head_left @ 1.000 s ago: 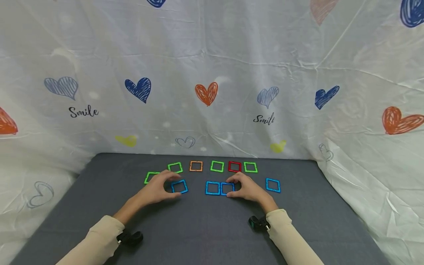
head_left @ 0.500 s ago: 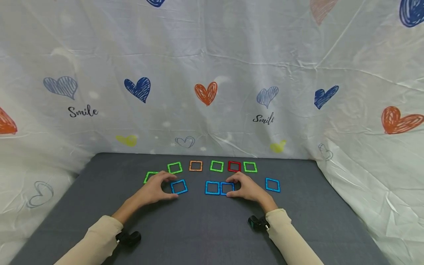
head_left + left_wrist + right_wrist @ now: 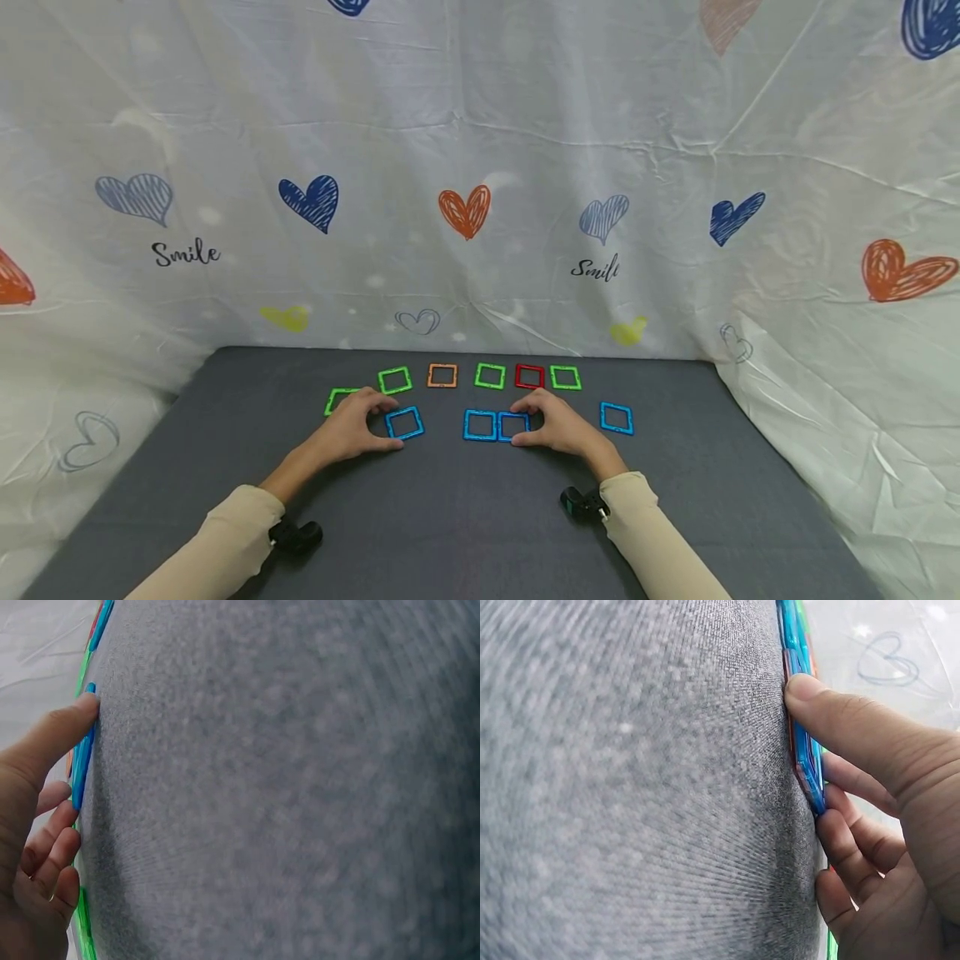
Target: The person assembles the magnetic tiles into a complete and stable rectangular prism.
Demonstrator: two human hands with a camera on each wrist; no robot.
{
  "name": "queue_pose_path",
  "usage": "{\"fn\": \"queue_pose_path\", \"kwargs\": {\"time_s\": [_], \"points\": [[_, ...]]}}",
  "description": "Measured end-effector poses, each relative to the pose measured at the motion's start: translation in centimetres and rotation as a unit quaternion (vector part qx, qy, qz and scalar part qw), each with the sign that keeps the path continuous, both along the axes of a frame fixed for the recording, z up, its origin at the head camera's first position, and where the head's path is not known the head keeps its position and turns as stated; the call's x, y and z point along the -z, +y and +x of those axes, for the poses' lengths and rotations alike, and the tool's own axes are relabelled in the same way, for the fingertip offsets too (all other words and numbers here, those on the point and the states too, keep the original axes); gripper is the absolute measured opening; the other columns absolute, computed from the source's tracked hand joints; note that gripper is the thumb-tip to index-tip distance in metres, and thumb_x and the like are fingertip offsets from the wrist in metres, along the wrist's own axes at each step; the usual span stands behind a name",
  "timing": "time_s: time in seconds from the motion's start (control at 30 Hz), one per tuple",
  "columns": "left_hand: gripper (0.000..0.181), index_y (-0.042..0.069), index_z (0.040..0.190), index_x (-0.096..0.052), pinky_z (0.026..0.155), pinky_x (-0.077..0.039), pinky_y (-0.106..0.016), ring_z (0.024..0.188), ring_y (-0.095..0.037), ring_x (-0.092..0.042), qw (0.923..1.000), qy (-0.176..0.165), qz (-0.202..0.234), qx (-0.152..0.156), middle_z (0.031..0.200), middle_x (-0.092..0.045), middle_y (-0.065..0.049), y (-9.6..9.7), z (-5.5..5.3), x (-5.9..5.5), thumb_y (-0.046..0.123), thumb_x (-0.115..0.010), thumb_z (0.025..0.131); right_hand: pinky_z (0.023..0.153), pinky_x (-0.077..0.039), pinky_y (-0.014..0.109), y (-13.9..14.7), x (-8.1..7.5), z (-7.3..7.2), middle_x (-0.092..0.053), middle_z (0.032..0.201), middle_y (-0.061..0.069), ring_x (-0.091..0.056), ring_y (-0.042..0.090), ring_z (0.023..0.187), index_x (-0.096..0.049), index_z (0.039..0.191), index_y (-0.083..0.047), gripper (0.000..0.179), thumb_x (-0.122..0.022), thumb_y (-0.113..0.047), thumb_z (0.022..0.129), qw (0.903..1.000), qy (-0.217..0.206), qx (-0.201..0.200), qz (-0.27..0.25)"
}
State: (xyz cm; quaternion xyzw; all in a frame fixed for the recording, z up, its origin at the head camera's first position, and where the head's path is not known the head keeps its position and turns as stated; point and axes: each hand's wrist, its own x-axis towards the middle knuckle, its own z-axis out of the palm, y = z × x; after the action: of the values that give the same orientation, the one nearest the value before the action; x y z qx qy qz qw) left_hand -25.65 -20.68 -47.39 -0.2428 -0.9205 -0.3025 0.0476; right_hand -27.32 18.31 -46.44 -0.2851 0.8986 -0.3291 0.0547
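In the head view my left hand (image 3: 351, 429) has thumb and fingers at opposite edges of a blue square magnetic tile (image 3: 420, 419), which lies slightly turned on the table. The left wrist view shows the thumb on one end of that tile and fingertips at its other end. My right hand (image 3: 561, 427) pinches another blue square magnetic tile (image 3: 499, 427) between thumb and fingers. This one lies side by side with a further blue tile (image 3: 466, 425) to its left; the two edges appear to touch. A gap separates the left hand's tile from this pair.
Toward the back of the dark grey table (image 3: 465, 517) lie an orange tile (image 3: 442, 386), a red tile (image 3: 529, 386) and several green tiles (image 3: 490, 386). One green tile is partly behind my left hand. A separate blue tile (image 3: 617, 430) lies to the right. A printed white curtain (image 3: 525, 317) hangs behind.
My left hand has shifted slightly left, its fingertips drawing back a little over the tile. My right hand and the tiles look nearly unchanged.
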Motion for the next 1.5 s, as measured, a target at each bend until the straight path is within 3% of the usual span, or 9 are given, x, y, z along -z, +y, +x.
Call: {"fn": "queue_pose_path", "kwargs": {"time_s": [0.27, 0.77, 1.07, 1.37, 1.5], "points": [[0.053, 0.005, 0.119, -0.072, 0.08, -0.05, -0.043, 0.093, -0.023, -0.058, 0.9999, -0.001, -0.01, 0.006, 0.104, -0.06, -0.004, 0.0, 0.0, -0.2, 0.035, -0.09, 0.079, 0.092, -0.048, 0.046, -0.1, 0.1, -0.1, -0.058, 0.116, 0.003, -0.054, 0.023, 0.105, -0.07, 0.124, -0.007, 0.047, -0.087, -0.028, 0.085, 1.0, 0.0, 0.002, -0.001], [0.049, 0.006, 0.12, -0.07, 0.084, -0.049, -0.046, 0.097, -0.024, -0.056, 0.9998, -0.013, -0.005, 0.01, 0.108, -0.057, -0.005, 0.2, 0.0, 0.0, 0.027, -0.089, 0.08, 0.092, -0.048, 0.046, -0.1, 0.0, -0.1, -0.059, 0.115, 0.005, -0.055, 0.025, 0.104, -0.07, 0.123, -0.005, 0.047, -0.087, -0.027, 0.085, 0.9999, 0.011, -0.004, 0.002], [0.049, 0.007, 0.121, -0.068, 0.085, -0.048, -0.047, 0.097, -0.024, -0.055, 0.9996, -0.011, 0.015, 0.022, 0.109, -0.057, -0.005, 0.6, 0.0, -0.4, 0.026, -0.087, 0.08, 0.093, -0.047, 0.049, -0.1, -0.1, 0.0, -0.059, 0.116, 0.005, -0.055, 0.027, 0.106, -0.07, 0.124, -0.006, 0.048, -0.087, -0.027, 0.085, 1.0, 0.0, -0.001, -0.002], [0.051, 0.004, 0.125, -0.066, 0.086, -0.051, -0.046, 0.1, -0.022, -0.061, 0.9986, -0.024, 0.033, 0.033, 0.116, -0.065, -0.004, 0.7, 0.0, -0.8, 0.026, -0.084, 0.083, 0.094, -0.047, 0.049, 0.0, -0.1, 0.0, -0.058, 0.117, 0.006, -0.055, 0.027, 0.107, -0.07, 0.124, -0.006, 0.048, -0.087, -0.027, 0.085, 1.0, -0.006, 0.001, -0.003], [0.051, 0.002, 0.124, -0.066, 0.084, -0.052, -0.046, 0.097, -0.023, -0.062, 0.9983, -0.011, 0.042, 0.04, 0.11, -0.066, -0.003, 0.7, -0.1, -1.0, 0.027, -0.084, 0.083, 0.093, -0.047, 0.048, 0.0, -0.1, 0.0, -0.058, 0.117, 0.005, -0.055, 0.026, 0.106, -0.07, 0.124, -0.006, 0.048, -0.087, -0.027, 0.084, 1.0, -0.006, 0.001, -0.001]]}}
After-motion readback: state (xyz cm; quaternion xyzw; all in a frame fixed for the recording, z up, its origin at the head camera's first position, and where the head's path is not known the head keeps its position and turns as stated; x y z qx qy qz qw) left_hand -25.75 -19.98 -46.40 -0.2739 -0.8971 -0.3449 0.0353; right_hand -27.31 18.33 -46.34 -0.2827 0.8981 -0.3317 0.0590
